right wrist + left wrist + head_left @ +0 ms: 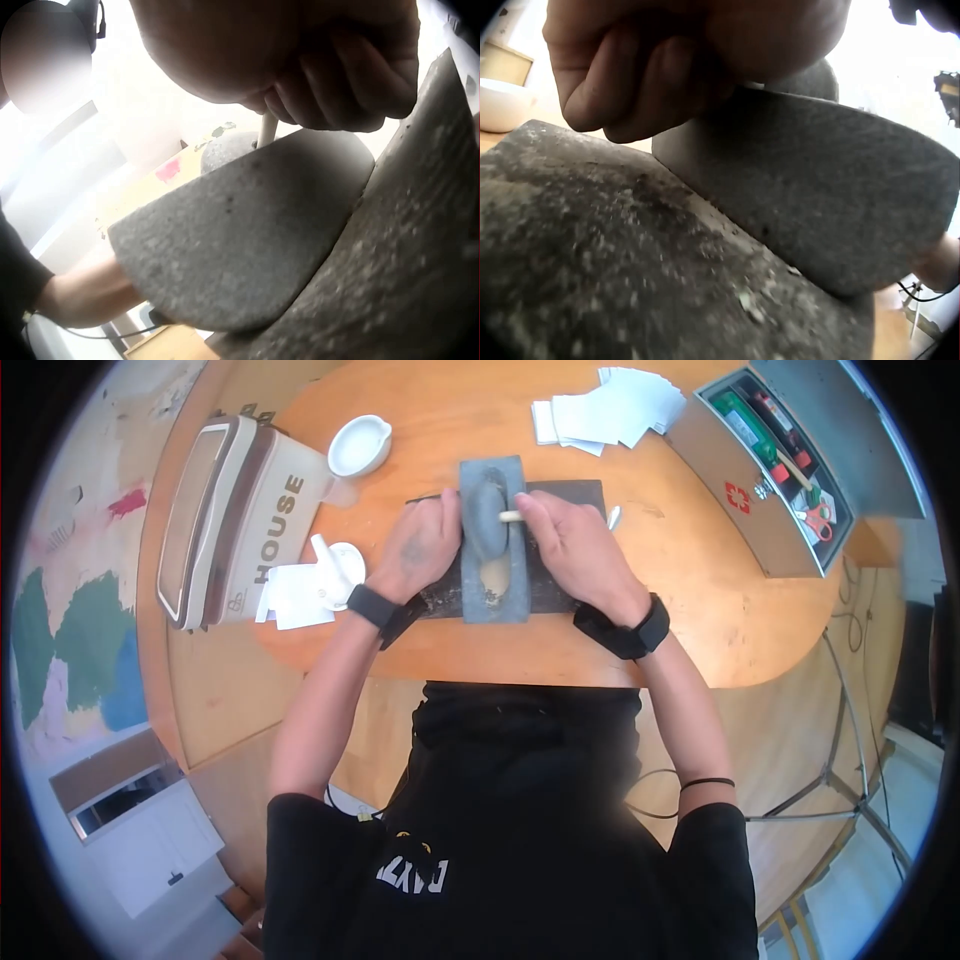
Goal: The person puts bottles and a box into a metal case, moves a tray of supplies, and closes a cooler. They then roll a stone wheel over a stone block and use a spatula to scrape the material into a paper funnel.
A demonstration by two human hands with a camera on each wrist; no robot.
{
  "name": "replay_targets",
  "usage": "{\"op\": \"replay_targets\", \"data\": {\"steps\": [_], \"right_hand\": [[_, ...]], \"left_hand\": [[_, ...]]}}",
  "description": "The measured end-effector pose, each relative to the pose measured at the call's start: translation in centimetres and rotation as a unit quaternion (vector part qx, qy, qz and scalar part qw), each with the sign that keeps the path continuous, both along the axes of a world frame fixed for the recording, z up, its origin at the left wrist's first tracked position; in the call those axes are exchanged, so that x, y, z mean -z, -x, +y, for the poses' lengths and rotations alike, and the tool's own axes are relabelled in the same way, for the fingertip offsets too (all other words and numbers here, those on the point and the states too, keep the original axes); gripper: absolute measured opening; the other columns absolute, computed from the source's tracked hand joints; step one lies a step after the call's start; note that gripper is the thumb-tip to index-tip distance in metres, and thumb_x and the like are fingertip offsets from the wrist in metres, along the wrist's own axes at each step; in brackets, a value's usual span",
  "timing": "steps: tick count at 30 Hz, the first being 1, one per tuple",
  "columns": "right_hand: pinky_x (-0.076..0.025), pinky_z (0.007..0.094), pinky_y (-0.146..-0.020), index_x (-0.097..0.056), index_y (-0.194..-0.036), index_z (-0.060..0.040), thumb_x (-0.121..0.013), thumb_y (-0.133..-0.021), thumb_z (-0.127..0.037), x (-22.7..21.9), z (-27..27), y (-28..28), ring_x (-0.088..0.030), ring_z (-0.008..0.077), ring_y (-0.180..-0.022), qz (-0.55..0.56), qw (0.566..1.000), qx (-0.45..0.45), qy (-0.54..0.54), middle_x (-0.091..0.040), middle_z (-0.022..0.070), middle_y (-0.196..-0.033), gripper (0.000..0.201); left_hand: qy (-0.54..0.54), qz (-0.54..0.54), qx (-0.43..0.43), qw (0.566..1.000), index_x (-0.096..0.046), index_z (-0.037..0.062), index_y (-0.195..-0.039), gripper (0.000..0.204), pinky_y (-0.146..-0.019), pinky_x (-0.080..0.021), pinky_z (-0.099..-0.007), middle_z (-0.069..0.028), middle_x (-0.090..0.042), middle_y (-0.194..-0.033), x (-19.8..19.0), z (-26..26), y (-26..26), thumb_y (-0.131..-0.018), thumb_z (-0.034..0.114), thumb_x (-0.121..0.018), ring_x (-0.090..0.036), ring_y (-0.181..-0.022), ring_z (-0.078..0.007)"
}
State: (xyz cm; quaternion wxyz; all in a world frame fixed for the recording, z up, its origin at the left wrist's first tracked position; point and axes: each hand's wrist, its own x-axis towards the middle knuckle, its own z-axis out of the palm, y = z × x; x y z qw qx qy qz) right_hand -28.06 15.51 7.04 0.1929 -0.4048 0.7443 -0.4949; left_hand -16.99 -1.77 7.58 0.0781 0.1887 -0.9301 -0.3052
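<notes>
A grey stone grinding trough [518, 600], shaped like a boat, stands lengthwise before the person on a dark, rough slab [560, 592]. A stone grinding wheel [488, 525] sits upright in its hollow, with tan powder [495, 576] at the near end. The right hand [583, 550] grips the pale rod handle [511, 516] coming out of the wheel's right side. On the other side, the left hand [418, 545] is curled at the wheel, its handle end hidden by the fingers. In both wrist views, curled fingers hang just over the trough's rim.
A white spouted bowl [358, 447] and a beige case marked HOUSE [285, 510] stand left. Near them are a white knobbed piece [335, 572] and paper sheets [300, 600]. White papers [612, 410] lie at the back; an opened box [735, 495] at right holds scissors [817, 520].
</notes>
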Motion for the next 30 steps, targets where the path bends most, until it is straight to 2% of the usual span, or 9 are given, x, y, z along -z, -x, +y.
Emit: {"op": "replay_targets", "data": {"steps": [1,7,11,13,18,21,24,26,30], "right_hand": [[-0.044,0.0505,-0.064,-0.061,-0.086,-0.0018,-0.042,-0.103,-0.035,-0.5,-0.1,0.3,-0.056,0.0474,-0.073,-0.016,0.999,-0.007,-0.029,-0.060,0.0240,-0.073,0.042],[-0.044,0.0490,-0.064,-0.059,-0.087,-0.0015,-0.043,-0.103,-0.033,-1.4,1.3,-1.3,-0.056,0.0462,-0.074,0.017,0.998,-0.022,-0.054,-0.060,0.0235,-0.076,0.039],[-0.044,0.0484,-0.064,-0.059,-0.088,-0.0016,-0.044,-0.103,-0.032,-2.2,2.0,-2.1,-0.056,0.0459,-0.074,0.007,0.996,-0.039,-0.075,-0.060,0.0236,-0.076,0.037],[-0.045,0.0479,-0.065,-0.059,-0.088,-0.0013,-0.042,-0.104,-0.035,-1.7,1.7,-1.7,-0.056,0.0459,-0.074,0.017,0.996,-0.034,-0.077,-0.060,0.0235,-0.076,0.041],[-0.045,0.0465,-0.068,-0.061,-0.094,-0.0001,-0.039,-0.104,-0.040,-0.7,-0.1,0.2,-0.055,0.0456,-0.075,0.028,0.995,-0.003,-0.093,-0.058,0.0239,-0.074,0.047],[-0.045,0.0448,-0.068,-0.062,-0.097,0.0004,-0.039,-0.104,-0.039,-0.3,0.2,0.4,-0.054,0.0449,-0.073,0.011,0.995,0.002,-0.099,-0.057,0.0242,-0.073,0.046],[-0.045,0.0429,-0.067,-0.062,-0.096,0.0012,-0.041,-0.104,-0.037,-0.2,1.2,-0.5,-0.052,0.0431,-0.069,0.030,0.995,-0.017,-0.092,-0.056,0.0239,-0.072,0.045],[-0.044,0.0419,-0.065,-0.061,-0.093,0.0018,-0.043,-0.104,-0.036,-1.1,2.2,-1.7,-0.051,0.0421,-0.067,-0.010,0.996,-0.036,-0.076,-0.055,0.0237,-0.072,0.043],[-0.044,0.0420,-0.065,-0.061,-0.092,0.0021,-0.043,-0.104,-0.037,-2.6,2.9,-2.3,-0.050,0.0404,-0.066,-0.017,0.990,-0.054,-0.127,-0.056,0.0231,-0.073,0.044]], "left_hand": [[0.074,0.010,0.001,0.997,-0.057,-0.0074,-0.065,0.057,-0.068,-0.046,-0.0532,-0.0301,-0.059,-0.071,0.6,-0.3,0.2,-0.103,0.025,-0.030,-0.058,-0.070,-0.0483],[0.089,-0.026,0.031,0.995,-0.060,-0.0035,-0.063,0.055,-0.065,-0.047,-0.0531,-0.0267,-0.060,-0.068,-0.1,0.7,-2.0,-0.102,0.024,-0.033,-0.059,-0.065,-0.0470],[0.089,-0.041,0.005,0.995,-0.061,-0.0023,-0.062,0.054,-0.063,-0.049,-0.0510,-0.0255,-0.060,-0.066,-1.5,2.0,-3.2,-0.102,0.025,-0.035,-0.059,-0.064,-0.0456],[0.088,0.009,0.008,0.996,-0.058,-0.0025,-0.059,0.053,-0.059,-0.045,-0.0538,-0.0256,-0.058,-0.063,-1.3,1.9,-3.1,-0.102,0.022,-0.037,-0.056,-0.060,-0.0464],[0.118,0.008,-0.009,0.993,-0.059,-0.0012,-0.062,0.056,-0.059,-0.047,-0.0522,-0.0242,-0.060,-0.065,-1.3,0.2,-0.4,-0.102,0.029,-0.035,-0.059,-0.061,-0.0452],[0.154,0.020,-0.004,0.988,-0.058,-0.0006,-0.059,0.053,-0.052,-0.046,-0.0501,-0.0231,-0.059,-0.062,-1.9,0.3,0.1,-0.100,0.026,-0.040,-0.058,-0.055,-0.0437],[0.164,0.003,0.015,0.986,-0.058,0.0000,-0.057,0.052,-0.051,-0.045,-0.0491,-0.0231,-0.058,-0.060,-1.3,1.0,-1.6,-0.100,0.025,-0.042,-0.057,-0.054,-0.0430],[0.145,0.004,0.020,0.989,-0.057,0.0001,-0.056,0.052,-0.050,-0.045,-0.0489,-0.0237,-0.056,-0.059,-1.9,2.0,-3.0,-0.100,0.024,-0.043,-0.056,-0.053,-0.0426],[0.113,-0.012,0.030,0.993,-0.056,-0.0006,-0.056,0.053,-0.050,-0.045,-0.0491,-0.0234,-0.056,-0.059,-2.4,2.5,-3.8,-0.100,0.024,-0.042,-0.056,-0.053,-0.0429]]}}
